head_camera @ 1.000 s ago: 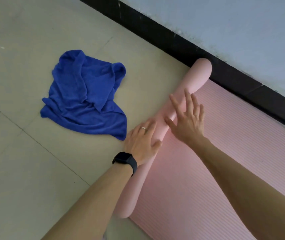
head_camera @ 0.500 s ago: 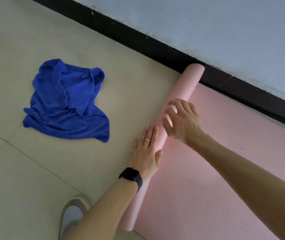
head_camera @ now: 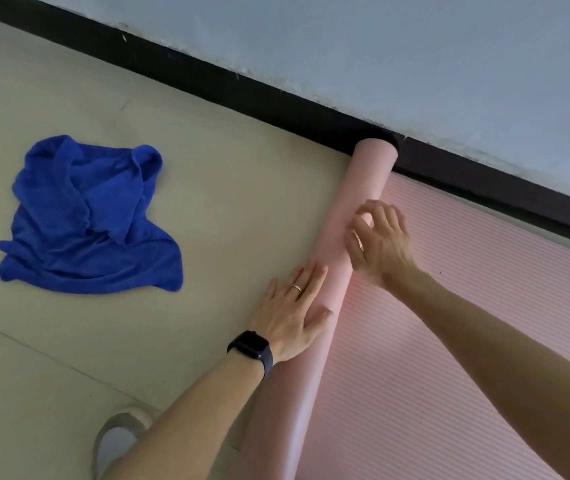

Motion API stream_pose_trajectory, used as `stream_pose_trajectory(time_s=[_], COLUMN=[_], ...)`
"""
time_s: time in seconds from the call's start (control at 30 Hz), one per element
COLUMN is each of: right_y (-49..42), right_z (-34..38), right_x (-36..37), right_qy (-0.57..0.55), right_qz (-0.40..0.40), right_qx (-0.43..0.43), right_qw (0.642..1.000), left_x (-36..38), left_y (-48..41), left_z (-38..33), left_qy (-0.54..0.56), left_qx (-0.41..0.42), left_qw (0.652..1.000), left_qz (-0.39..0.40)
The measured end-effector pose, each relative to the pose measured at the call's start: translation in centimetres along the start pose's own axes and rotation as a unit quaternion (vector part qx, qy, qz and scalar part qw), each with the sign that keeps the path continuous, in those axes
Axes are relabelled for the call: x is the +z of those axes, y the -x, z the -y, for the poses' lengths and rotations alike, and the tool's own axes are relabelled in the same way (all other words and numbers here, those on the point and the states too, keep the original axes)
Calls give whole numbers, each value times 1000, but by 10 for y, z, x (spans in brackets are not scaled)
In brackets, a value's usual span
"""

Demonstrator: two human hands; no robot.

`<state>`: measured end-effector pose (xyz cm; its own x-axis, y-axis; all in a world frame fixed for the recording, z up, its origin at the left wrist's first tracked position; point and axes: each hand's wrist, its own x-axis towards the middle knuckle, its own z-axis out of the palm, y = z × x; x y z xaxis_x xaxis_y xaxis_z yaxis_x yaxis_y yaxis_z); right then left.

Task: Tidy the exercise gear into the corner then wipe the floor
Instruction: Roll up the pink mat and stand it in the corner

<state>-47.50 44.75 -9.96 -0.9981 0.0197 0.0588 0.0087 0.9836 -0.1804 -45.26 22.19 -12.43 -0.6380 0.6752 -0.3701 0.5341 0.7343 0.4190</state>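
The pink mat point(head_camera: 456, 358) runs past the right and bottom edges.

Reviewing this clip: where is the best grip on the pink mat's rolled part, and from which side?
Grip the mat roll near mid-length, from above on the bare floor side: the unrolled mat lies flat on the other side and the far end sits at the black skirting. The left hand presses flat there; the right hand curls its fingers onto it.

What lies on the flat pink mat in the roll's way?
Nothing visible: the flat part of the pink ribbed foam mat beyond its rolled part is bare. The crumpled blue towel lies on the other side.
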Motion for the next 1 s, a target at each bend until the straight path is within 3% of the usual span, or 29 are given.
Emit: stream_pose_trajectory(time_s=[0.03, 0.2, 0.4, 0.6, 0.73, 0.8, 1.0], right_y=[-12, -30, 43, 106, 143, 170, 228], right_z=[2, -10, -71, -94, -95, -79, 40], right_x=[-5, 5, 1, -14, -27, -35, -48], right_qy=[5, 64, 32, -39, -97, -146, -242], right_qz=[-27, 176, 177, 168, 148, 128, 161], right_qx=[-1, -19, 63, 175, 313, 406, 543], right_qw=[1000, 982, 982, 969, 933, 893, 788], left_x=[7, 11, -30, -32, -10, 3, 10], left_y=[-2, -3, -27, -77, -99, -106, -117], left_z=[-11, -25, 2, -56, -93, -100, -120], left_qy=[7, -7, -160, -269, -259, -242, -219], left_qx=[-4, 35, 167, 312, 362, 389, 446], left_qw=[1000, 999, 973, 907, 891, 886, 867], left_qz=[-5, -10, 17, 85, 93, 70, 36])
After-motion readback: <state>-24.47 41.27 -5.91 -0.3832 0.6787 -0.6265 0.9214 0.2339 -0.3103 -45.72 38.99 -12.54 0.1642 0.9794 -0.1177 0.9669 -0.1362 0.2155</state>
